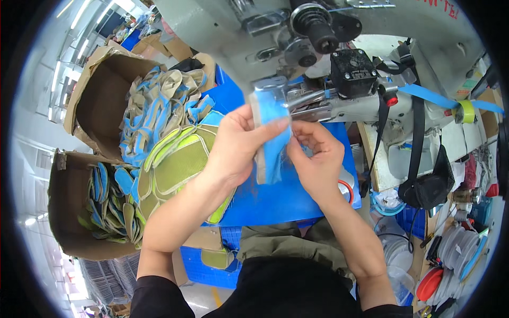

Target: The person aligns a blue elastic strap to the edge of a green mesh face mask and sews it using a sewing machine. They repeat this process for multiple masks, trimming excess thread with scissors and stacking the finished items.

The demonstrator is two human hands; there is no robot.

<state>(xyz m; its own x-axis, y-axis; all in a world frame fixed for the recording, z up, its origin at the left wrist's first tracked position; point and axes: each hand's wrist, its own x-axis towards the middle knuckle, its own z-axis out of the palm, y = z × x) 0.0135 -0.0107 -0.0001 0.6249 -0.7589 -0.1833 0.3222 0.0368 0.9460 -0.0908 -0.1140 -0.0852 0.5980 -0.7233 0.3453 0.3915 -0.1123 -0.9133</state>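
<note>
A blue fabric piece (pixel 273 153) with a beige edge strip hangs upright under the sewing machine head (pixel 270 85). My left hand (pixel 238 140) grips it from the left, thumb laid across its front and fingers behind. At its right edge, my right hand (pixel 318 153) is closed in a pinch, fingertips against the fabric. The top of the piece is close to the machine's metal binding guide (pixel 307 99); whether it touches is blurred. Below my left forearm lies a pile of green mesh pieces (pixel 177 159) with pale bound edges.
Blue-and-beige bound strips (pixel 154 114) heap beside an open cardboard box (pixel 98 100). Another box (pixel 63 206) holds cut pieces in blue and green. Blue tape (pixel 424 94) runs in from the right through a yellow-green roll (pixel 465 112). A black pouch (pixel 428 185) hangs by the machine.
</note>
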